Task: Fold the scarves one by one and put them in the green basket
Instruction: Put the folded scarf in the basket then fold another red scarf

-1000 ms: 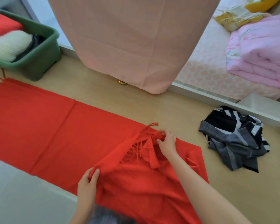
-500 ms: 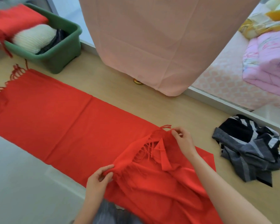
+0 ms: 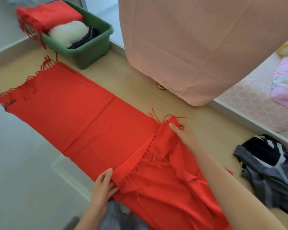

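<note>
A long red scarf (image 3: 76, 117) lies spread on the wooden floor, its far fringed end near the green basket (image 3: 91, 47). The near fringed end is lifted and doubled back over the cloth. My left hand (image 3: 105, 185) pinches the near corner of that fringed edge. My right hand (image 3: 183, 133) grips the far corner of it. The basket at the upper left holds a folded red scarf (image 3: 48, 17), a white knitted one (image 3: 68, 33) and a dark one. A crumpled black, grey and white striped scarf (image 3: 269, 168) lies at the right.
A pink cloth (image 3: 189, 47) hangs down over the floor behind the scarf, with a brass foot (image 3: 161, 86) under it. A bed with pink quilts (image 3: 284, 87) stands at the far right. Grey floor tiles (image 3: 23, 171) lie to the left of the wooden strip.
Both hands have spread apart and carried the fringed end leftward along the scarf, pulling its edge straighter. My view has turned left, bringing the basket and far fringe fully in.
</note>
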The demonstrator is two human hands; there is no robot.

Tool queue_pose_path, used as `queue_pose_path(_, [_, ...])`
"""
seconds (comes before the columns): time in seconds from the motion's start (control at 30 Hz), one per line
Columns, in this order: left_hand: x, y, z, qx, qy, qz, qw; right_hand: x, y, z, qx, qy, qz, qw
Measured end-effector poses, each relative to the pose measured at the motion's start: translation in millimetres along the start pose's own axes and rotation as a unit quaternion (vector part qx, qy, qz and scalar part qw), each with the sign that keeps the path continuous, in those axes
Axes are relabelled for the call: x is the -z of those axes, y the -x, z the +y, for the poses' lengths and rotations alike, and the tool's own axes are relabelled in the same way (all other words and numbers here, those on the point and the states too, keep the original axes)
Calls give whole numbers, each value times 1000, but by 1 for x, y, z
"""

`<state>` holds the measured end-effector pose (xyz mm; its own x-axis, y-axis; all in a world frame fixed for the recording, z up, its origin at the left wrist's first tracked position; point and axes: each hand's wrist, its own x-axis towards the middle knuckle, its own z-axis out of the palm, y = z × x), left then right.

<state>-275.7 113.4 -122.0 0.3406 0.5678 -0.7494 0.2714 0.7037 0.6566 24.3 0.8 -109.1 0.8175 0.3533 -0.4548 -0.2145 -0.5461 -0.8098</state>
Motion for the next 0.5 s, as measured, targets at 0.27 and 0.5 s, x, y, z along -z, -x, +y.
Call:
queue_pose_path(0.27, [-2, -8, -14, -177, -263, 14, 948, 1, 0, 30, 13, 97, 28, 995])
queue_pose_path(0.5, [-8, -7, -1, -61, -43, 57, 996, -4, 5, -10, 103, -8, 49, 993])
